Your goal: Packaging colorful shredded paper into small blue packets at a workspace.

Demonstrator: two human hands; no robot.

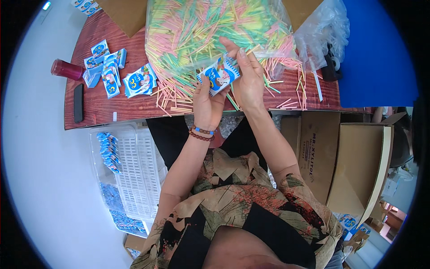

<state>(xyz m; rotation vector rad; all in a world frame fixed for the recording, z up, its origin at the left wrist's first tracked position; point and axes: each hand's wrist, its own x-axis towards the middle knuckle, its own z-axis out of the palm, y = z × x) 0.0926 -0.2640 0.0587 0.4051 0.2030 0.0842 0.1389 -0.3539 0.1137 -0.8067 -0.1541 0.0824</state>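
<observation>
My left hand [208, 102] pinches the lower left of a small blue and white packet [220, 74] with a cartoon figure on it, held tilted above the table's near edge. At the packet's right side is my right hand [250, 80], its fingers bent and pointing away from me. A short pale yellow straw [254, 48] sticks out at its fingertips. Just beyond both hands lies a large clear bag [210, 31] full of thin pink, yellow and green straws. Loose straws [177, 96] are scattered under and around the hands.
Similar packets [140, 82] lie in piles on the table's left, near a dark red cup [67, 70] and a black bar [79, 103]. A black tape dispenser [331, 65] stands right. Plastic baskets [136, 157] with packets sit below left; a cardboard box [360, 166] is below right.
</observation>
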